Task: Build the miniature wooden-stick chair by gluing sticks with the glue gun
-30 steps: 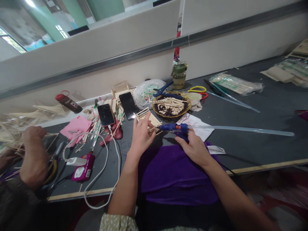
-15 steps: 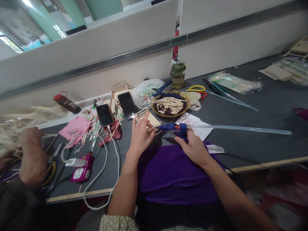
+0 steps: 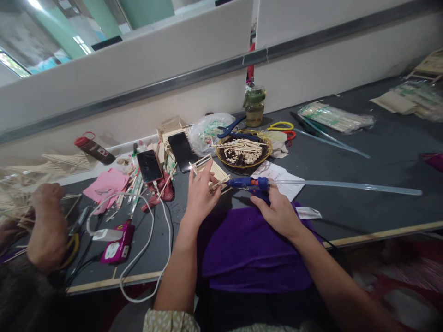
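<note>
A small frame of pale wooden sticks [image 3: 218,172] is gripped by my left hand [image 3: 201,196], whose fingers partly cover it. My right hand [image 3: 278,210] is wrapped around the handle of a blue glue gun [image 3: 247,183]. The gun's nozzle points left and meets the near right edge of the frame; whether it touches cannot be made out. A long clear glue stick [image 3: 349,185] runs out of the gun's back to the right. Beneath my hands, a purple cloth [image 3: 256,253] lies over the table edge.
Behind the frame stands a basket [image 3: 263,161] of cut sticks, with pliers [image 3: 231,127] on its rim. Phones [image 3: 182,151], a white cable [image 3: 152,230] and a pink power adapter [image 3: 119,244] lie left. A co-worker's hand [image 3: 48,226] is at far left. A green-lidded jar [image 3: 255,108] stands behind.
The whole view shifts very slightly. Both hands, the stick frame and the glue gun keep nearly the same places relative to each other.
</note>
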